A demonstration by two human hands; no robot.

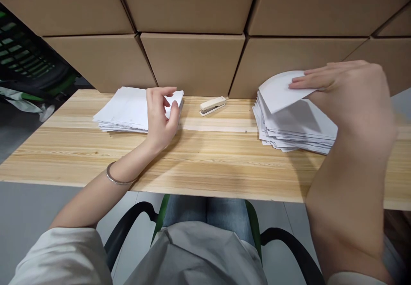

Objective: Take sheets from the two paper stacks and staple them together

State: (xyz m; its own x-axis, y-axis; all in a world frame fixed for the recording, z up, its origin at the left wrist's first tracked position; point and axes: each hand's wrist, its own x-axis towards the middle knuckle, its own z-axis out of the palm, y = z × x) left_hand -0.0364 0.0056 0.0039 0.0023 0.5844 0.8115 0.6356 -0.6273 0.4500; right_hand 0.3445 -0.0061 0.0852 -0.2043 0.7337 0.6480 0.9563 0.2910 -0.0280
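My right hand [349, 88] pinches the top sheet of paper [284, 88], fingers over it and thumb hidden beneath. The sheet bends upward at its left side, off the right paper stack [298, 133], which is thick with uneven edges. My left hand [162, 111] is at the right end of a lower paper stack [122, 109], its fingers loosely curled, the thumb apart and nothing between them. Whether it touches that stack I cannot tell. Between the two stacks lies a cream stapler [212, 106], which neither hand touches.
Brown cardboard boxes [192, 62] stand in rows along the back of the wooden table [205, 165]. A dark crate with green parts [22, 49] is at far left. Black chair armrests [128, 225] flank my lap below the table's front edge.
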